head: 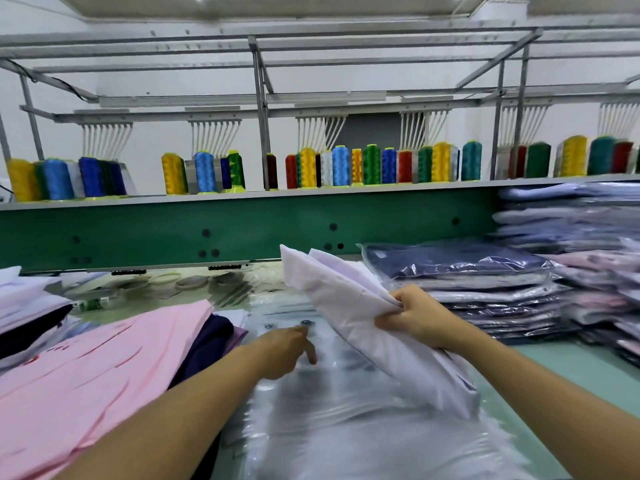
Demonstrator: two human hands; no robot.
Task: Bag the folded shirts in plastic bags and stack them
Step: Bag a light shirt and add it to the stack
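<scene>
My right hand [417, 317] grips a folded pale lilac shirt [349, 299] by its edge and holds it tilted above the table, its far end raised. Under it lies a pile of clear plastic bags [339, 420] spread flat in front of me. My left hand [289, 351] reaches over the bags with its fingers bent down onto the top bag near its far end; whether they pinch the film is unclear. At the right stands a stack of bagged shirts [478, 289], dark blue on top.
Unbagged folded shirts, pink [104, 368] on top with navy beneath, lie at the left. A taller pile of bagged shirts [571, 220] rises at the far right. A green machine beam [242, 226] with thread cones [308, 168] spans the back. Bare green tabletop [561, 375] shows at right.
</scene>
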